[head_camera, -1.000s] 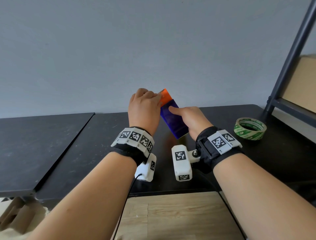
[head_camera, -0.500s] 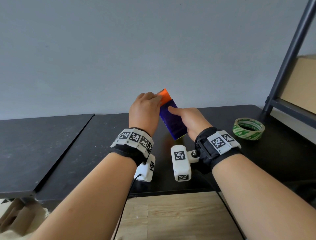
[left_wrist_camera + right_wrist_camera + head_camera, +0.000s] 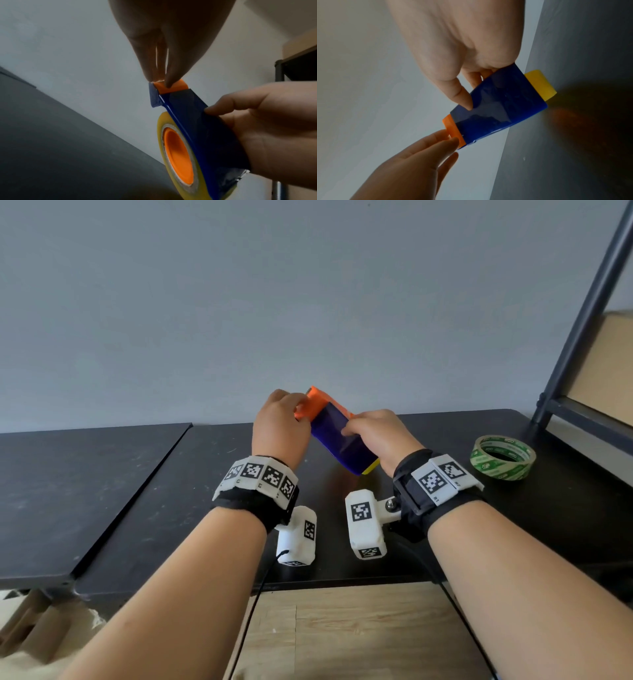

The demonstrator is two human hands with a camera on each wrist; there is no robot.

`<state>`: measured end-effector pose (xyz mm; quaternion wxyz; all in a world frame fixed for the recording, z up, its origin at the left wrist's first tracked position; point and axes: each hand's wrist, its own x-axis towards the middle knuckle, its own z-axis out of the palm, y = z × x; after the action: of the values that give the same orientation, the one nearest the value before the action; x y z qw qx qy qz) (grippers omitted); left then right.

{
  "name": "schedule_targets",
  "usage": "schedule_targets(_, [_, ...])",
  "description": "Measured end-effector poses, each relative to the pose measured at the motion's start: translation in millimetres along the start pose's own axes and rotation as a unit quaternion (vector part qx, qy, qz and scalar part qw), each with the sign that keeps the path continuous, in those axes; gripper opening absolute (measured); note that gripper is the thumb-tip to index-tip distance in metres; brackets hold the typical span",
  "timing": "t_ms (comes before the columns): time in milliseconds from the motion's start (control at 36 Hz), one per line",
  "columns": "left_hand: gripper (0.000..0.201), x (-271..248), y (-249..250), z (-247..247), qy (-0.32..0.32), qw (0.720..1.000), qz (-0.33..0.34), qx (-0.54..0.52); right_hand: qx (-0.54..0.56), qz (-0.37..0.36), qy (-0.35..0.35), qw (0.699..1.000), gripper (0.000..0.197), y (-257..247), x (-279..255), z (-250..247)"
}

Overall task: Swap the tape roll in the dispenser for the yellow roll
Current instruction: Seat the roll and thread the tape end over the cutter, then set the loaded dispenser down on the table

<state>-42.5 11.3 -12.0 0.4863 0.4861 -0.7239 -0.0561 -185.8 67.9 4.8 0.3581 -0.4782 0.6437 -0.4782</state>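
Note:
A blue tape dispenser (image 3: pixel 337 440) with an orange cutter end (image 3: pixel 310 407) is held tilted above the black table (image 3: pixel 171 491). The yellow roll (image 3: pixel 161 136) sits inside it on an orange hub (image 3: pixel 178 155); its edge (image 3: pixel 540 84) sticks out at the low end. My right hand (image 3: pixel 373 436) grips the blue body (image 3: pixel 498 108), index finger laid on its face. My left hand (image 3: pixel 279 428) pinches the orange cutter end (image 3: pixel 171 86) with its fingertips (image 3: pixel 452 140). A green-printed tape roll (image 3: pixel 503 457) lies flat on the table to the right.
A dark metal shelf frame (image 3: pixel 582 313) with a cardboard box (image 3: pixel 606 371) stands at the right. A second black tabletop (image 3: pixel 68 491) adjoins on the left. A grey wall rises right behind the table. Wooden floor (image 3: pixel 342 635) shows below the front edge.
The dispenser has tipped a little flatter, its yellow edge now showing at the low end. My right index finger has curled back along its face, and my left fingertips have shifted on the orange end.

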Motion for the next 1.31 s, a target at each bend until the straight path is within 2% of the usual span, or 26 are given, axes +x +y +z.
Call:
schedule_targets(83, [0.02,-2,-3,4,-0.012,0.999,-0.024,-0.025,-0.026,-0.014,-0.006,1.0,0.013,2,5,3])
schedule_targets(194, [0.019,-4,-7,8,-0.066,0.996,-0.058,0.013,-0.089,-0.033,0.0,0.996,0.026,3,13,7])
schedule_targets(250, [0.021,-8,-8,10,-0.084,0.993,-0.089,-0.001,-0.129,-0.039,0.006,0.991,0.033,4,19,10])
schedule_targets(361, [0.02,-14,-11,14,-0.12,0.98,-0.156,-0.031,-0.212,-0.039,-0.002,0.977,0.03,8,33,14])
schedule_targets(417, [0.029,-17,-13,14,-0.128,0.974,-0.181,-0.043,-0.237,-0.037,-0.01,0.971,0.029,10,40,17])
schedule_targets(500, [0.035,-18,-18,17,-0.138,0.965,-0.218,-0.051,-0.265,-0.032,-0.019,0.963,0.04,12,47,21])
schedule_targets(528, [0.035,-18,-20,19,-0.144,0.961,-0.229,-0.053,-0.279,-0.036,-0.022,0.959,0.033,13,49,23])
schedule_targets(555, [0.034,-19,-21,20,-0.151,0.957,-0.24,-0.054,-0.298,-0.034,-0.025,0.954,0.017,14,52,25])
schedule_targets(583, [0.032,-20,-22,20,-0.157,0.955,-0.246,-0.055,-0.316,-0.041,-0.025,0.948,0.008,15,53,25])
schedule_targets(611, [0.031,-21,-22,21,-0.163,0.953,-0.249,-0.056,-0.327,-0.039,-0.026,0.944,0.024,17,57,27])
schedule_targets(666, [0.033,-21,-26,22,-0.173,0.949,-0.258,-0.054,-0.348,-0.045,-0.023,0.936,0.037,20,61,29])
schedule_targets(861, [0.032,-17,-32,25,-0.196,0.943,-0.265,-0.04,-0.38,-0.045,-0.04,0.923,0.026,19,66,30])
schedule_targets(1000, [0.031,-15,-32,25,-0.219,0.941,-0.26,-0.012,-0.4,-0.052,-0.024,0.915,0.038,21,65,31])
schedule_targets(1111, [0.034,-17,-29,21,-0.243,0.936,-0.256,0.008,-0.414,-0.058,-0.021,0.908,0.036,21,61,32])
schedule_targets(1222, [0.034,-18,-29,15,-0.233,0.938,-0.255,0.006,-0.423,-0.056,-0.028,0.904,0.035,18,57,32])
schedule_targets(1305, [0.033,-18,-27,9,-0.218,0.941,-0.259,-0.006,-0.422,-0.063,-0.035,0.904,0.016,16,52,29])
